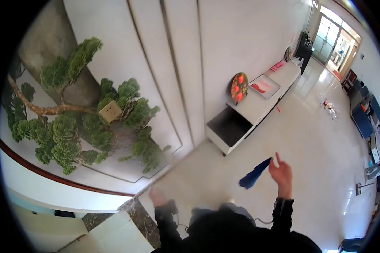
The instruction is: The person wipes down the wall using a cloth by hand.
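Note:
From my right hand (281, 173), held out over the tiled floor, hangs a dark blue cloth (255, 173), pinched at its upper corner. The index finger of that hand points up. My left hand (157, 196) is low on the left, near the wall's foot and a dark marble strip; motion smears its fingers. Ahead of my hands, a low white cabinet (266, 99) runs along the wall, with its near drawer (230, 126) pulled out and dark inside.
A round decorated plate (239, 87) and a tray (264, 86) are on the cabinet. Green artificial branches (65, 139) cover the left wall. Blue seats (361, 120) line the right side. Scattered bits (330, 109) lie on the far floor.

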{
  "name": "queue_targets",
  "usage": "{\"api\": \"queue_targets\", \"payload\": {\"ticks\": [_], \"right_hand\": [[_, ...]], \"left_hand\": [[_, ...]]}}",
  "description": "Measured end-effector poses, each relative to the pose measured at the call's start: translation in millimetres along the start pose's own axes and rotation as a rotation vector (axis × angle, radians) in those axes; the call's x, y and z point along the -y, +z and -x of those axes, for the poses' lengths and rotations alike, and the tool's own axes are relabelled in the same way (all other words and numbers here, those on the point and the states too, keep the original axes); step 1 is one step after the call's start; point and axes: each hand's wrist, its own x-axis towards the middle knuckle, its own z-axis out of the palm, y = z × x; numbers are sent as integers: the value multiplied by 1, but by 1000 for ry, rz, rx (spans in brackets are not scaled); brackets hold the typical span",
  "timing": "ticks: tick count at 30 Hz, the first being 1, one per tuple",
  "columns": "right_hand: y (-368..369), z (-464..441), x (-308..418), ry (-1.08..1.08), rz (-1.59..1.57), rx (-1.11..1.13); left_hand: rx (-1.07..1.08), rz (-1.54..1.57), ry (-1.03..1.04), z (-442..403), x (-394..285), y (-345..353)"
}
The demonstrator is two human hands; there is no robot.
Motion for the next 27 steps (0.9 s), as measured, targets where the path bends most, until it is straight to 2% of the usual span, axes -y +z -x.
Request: {"api": "queue_targets", "payload": {"ticks": [2,3,4,5,6,7,8,10,11,13,15,16,17,19,20,21,23,25,27], "right_hand": [[23,37,4,134,33,34],[24,46,6,174,45,101],[26,52,7,202,55,136],[26,57,6,230,61,172],[17,62,6,241,46,153],[8,64,5,293,70,193],[7,58,7,335,95,257],[-3,62,10,373,164,317],[-7,62,12,368,217,326],[-6,68,19,363,251,295],[-12,67,27,361,160,263],[-17,64,32,327,145,258],[-24,61,36,296,128,245],[-33,60,49,257,137,209],[-38,58,57,206,151,181],[-45,55,64,215,155,171],[-61,48,77,172,231,137],[-73,41,90,134,262,67],[-84,30,102,110,332,-1]], "left_hand": [[540,449,-439,-10,31,57],[513,117,-384,65,-74,148],[722,-201,-116,90,-100,189],[843,-485,209,116,-128,230],[953,-499,392,128,-113,251],[1019,-283,-42,144,-114,275],[949,-80,-468,161,-115,300],[1080,141,-810,168,-87,336],[801,227,-1227,182,-107,363],[1210,769,-1136,177,-35,360],[952,71,-1077,202,-118,379],[1049,-8,-1082,199,-106,373],[1039,-10,-1085,188,-95,367],[1301,-38,-1098,174,-80,358],[1274,-265,-934,174,-81,360],[1267,-260,-946,170,-83,360],[1278,-205,-153,156,-86,345],[1207,-320,219,139,-97,340],[1067,-327,-21,124,-102,336]]}}
